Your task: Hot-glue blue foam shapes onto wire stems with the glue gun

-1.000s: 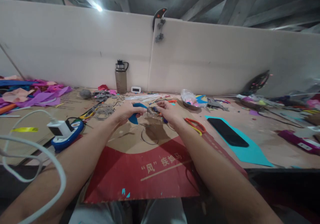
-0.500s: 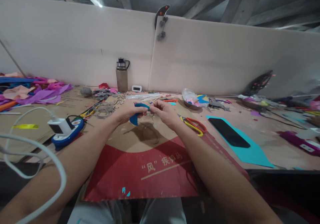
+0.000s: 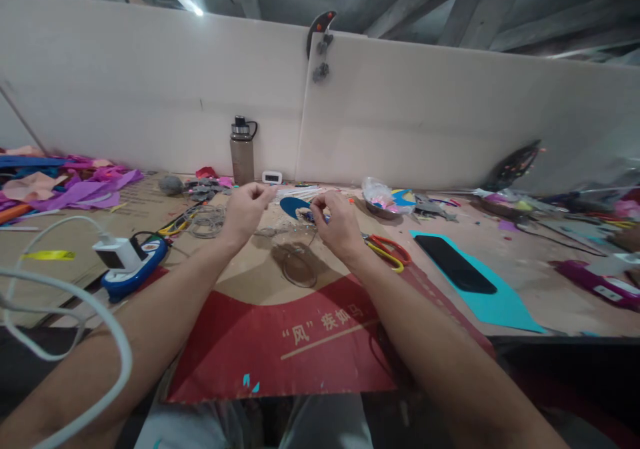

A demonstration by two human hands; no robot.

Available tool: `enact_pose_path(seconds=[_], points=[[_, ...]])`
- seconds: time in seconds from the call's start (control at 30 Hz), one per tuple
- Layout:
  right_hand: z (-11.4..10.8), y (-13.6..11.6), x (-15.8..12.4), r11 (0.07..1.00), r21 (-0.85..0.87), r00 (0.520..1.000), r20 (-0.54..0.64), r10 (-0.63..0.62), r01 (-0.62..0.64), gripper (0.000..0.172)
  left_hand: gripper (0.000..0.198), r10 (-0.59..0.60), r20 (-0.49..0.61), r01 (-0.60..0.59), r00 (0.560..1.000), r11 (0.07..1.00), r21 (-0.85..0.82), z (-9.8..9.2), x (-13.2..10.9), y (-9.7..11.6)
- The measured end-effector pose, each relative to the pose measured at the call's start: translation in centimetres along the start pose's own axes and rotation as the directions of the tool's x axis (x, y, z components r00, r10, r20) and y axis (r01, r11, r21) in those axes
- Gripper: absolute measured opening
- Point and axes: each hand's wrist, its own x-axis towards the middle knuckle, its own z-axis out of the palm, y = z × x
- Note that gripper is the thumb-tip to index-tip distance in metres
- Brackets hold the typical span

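In my right hand (image 3: 337,221), thumb and fingers pinch a flat dark-blue cut piece (image 3: 294,206) with a rounded outer end. Its material is hard to make out, and its right end is hidden by my fingers. My left hand (image 3: 249,210) is apart from the piece, to its left, with fingertips pressed together; whatever they hold, if anything, is too small to name. Beneath my hands, a thin wire loop (image 3: 283,272) shows over a cardboard sheet (image 3: 250,362) printed red and tan. Scissors (image 3: 387,250) with red and yellow handles lie right of my right hand.
At right, a black phone (image 3: 455,262) rests on a turquoise sheet (image 3: 505,309). A coil of wire (image 3: 206,221) lies left of my left hand. Farther left are a blue power strip (image 3: 135,272) and a white cable (image 3: 113,325). A bottle (image 3: 243,152) stands by the white partition (image 3: 150,82).
My left hand has let go of the blue piece and moved left, away from my right hand. The blue piece now extends leftward from my right hand instead of hanging under my left.
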Motion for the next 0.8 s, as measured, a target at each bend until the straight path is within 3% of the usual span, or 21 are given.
enact_pose_path(seconds=[0.03,0.07,0.1,0.13,0.2,0.23,0.33,0.4,0.53,0.67,0.8], points=[[-0.1,0.0,0.0,0.997,-0.066,0.999,-0.010,-0.045,0.045,0.011,0.042,-0.114,0.134,0.125,0.984,0.989,-0.078,0.4,-0.4,0.1],[-0.2,0.0,0.0,0.988,-0.125,0.996,-0.014,-0.088,0.086,0.013,0.048,-0.235,0.273,0.280,0.933,0.950,-0.139,0.8,-0.7,0.2],[-0.4,-0.1,-0.1,0.976,-0.175,0.991,-0.013,-0.131,0.126,0.014,0.053,-0.331,0.400,0.423,0.855,0.890,-0.168,1.2,-1.1,0.3],[-0.5,-0.3,-0.1,0.962,-0.214,0.985,-0.005,-0.173,0.168,0.015,0.057,-0.391,0.502,0.535,0.771,0.826,-0.179,1.6,-1.3,0.4],[-0.6,-0.6,-0.2,0.933,-0.260,0.968,0.034,-0.248,0.248,0.015,0.060,-0.408,0.589,0.635,0.698,0.732,-0.245,2.1,-1.6,0.4],[-0.6,-0.8,-0.2,0.921,-0.267,0.959,0.064,-0.277,0.283,0.016,0.058,-0.401,0.601,0.656,0.692,0.697,-0.290,2.1,-1.6,0.4],[-0.2,-1.3,-0.5,0.904,-0.244,0.934,0.158,-0.320,0.351,0.016,0.042,-0.385,0.563,0.655,0.731,0.629,-0.420,1.9,-1.2,0.1],[0.1,-1.2,-0.6,0.909,-0.234,0.936,0.164,-0.312,0.344,0.016,0.038,-0.397,0.556,0.662,0.730,0.616,-0.428,1.6,-0.9,-0.2],[0.3,-0.1,-0.4,0.970,-0.219,0.992,-0.034,-0.120,0.109,0.015,0.048,-0.419,0.603,0.694,0.679,0.635,-0.340,1.2,-0.6,-0.6],[0.0,1.4,-0.1,0.990,-0.076,0.974,-0.202,0.105,-0.123,0.012,0.021,-0.333,0.574,0.596,0.748,0.719,-0.358,1.1,-0.7,-0.7],[0.1,1.6,0.0,0.990,-0.048,0.973,-0.196,0.118,-0.130,0.010,0.017,-0.281,0.563,0.533,0.777,0.770,-0.351,1.3,-0.8,-0.5]])
